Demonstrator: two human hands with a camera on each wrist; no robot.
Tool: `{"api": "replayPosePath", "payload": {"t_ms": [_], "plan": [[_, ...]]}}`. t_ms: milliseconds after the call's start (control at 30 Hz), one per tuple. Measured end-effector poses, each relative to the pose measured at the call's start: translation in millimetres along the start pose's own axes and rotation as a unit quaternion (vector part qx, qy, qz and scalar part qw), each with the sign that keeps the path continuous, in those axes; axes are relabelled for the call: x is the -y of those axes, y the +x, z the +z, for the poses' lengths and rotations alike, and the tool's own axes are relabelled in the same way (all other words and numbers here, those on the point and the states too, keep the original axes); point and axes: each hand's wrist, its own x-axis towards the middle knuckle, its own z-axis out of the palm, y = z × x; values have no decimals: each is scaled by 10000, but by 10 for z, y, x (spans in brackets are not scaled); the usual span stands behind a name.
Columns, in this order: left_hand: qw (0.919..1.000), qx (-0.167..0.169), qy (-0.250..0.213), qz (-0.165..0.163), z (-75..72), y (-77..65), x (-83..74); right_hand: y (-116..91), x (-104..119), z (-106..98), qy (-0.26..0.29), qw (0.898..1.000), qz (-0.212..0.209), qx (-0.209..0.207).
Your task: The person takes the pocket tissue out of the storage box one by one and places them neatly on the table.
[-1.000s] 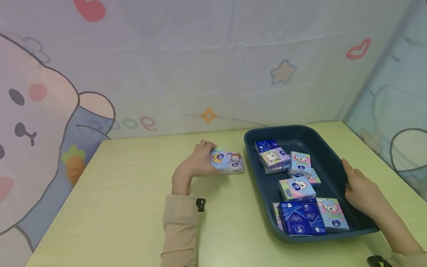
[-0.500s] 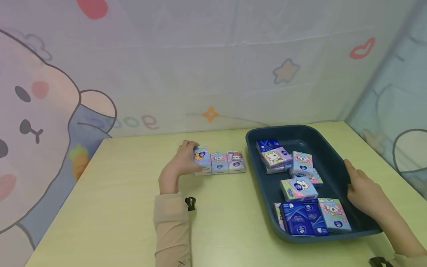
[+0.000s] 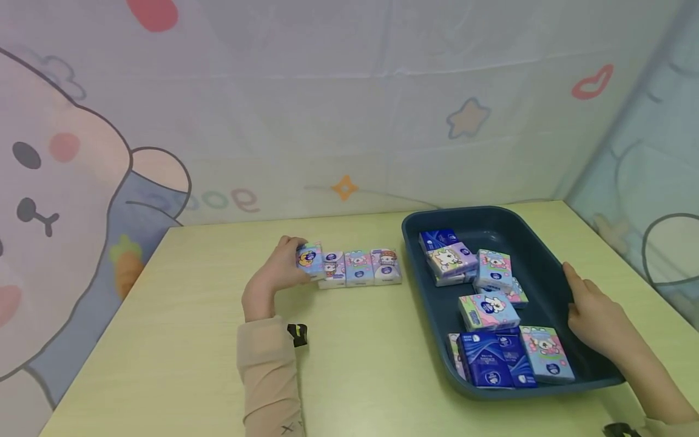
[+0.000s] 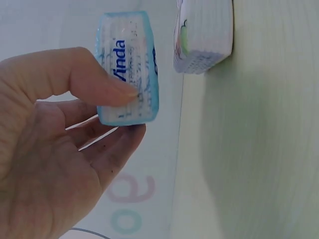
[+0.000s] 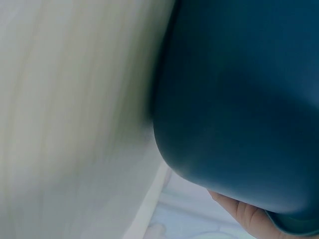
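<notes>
My left hand (image 3: 276,267) pinches a light blue pocket tissue pack (image 3: 309,261) with a yellow cartoon figure, thumb on its near end and fingers at its far end. In the left wrist view, the thumb presses the lettered end of this tissue pack (image 4: 127,69). Just right of it, three small tissue packs stand side by side in a row: a purple-white one (image 3: 334,270), a blue-pink one (image 3: 360,267) and a lilac one (image 3: 386,267). My right hand (image 3: 599,318) grips the right rim of a dark blue tray (image 3: 537,243); in the right wrist view its fingers (image 5: 246,215) show at the rim.
Inside the tray lie several more tissue packs, some dark blue (image 3: 486,359), others pastel with cartoons (image 3: 489,309), partly stacked. The tray stands at the right of the pale yellow table (image 3: 185,340). A printed curtain (image 3: 306,109) hangs behind the table.
My left hand has moved left with the blue tissue pack, away from above the row, so the row's left pack now shows. The right hand stays on the tray's rim.
</notes>
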Motion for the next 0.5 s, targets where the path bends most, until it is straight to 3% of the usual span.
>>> {"api": "replayPosePath", "payload": {"t_ms": [500], "plan": [[9988,67,233,-423,20,34,117,-8,22,-15,11,10000,-12,14]]}}
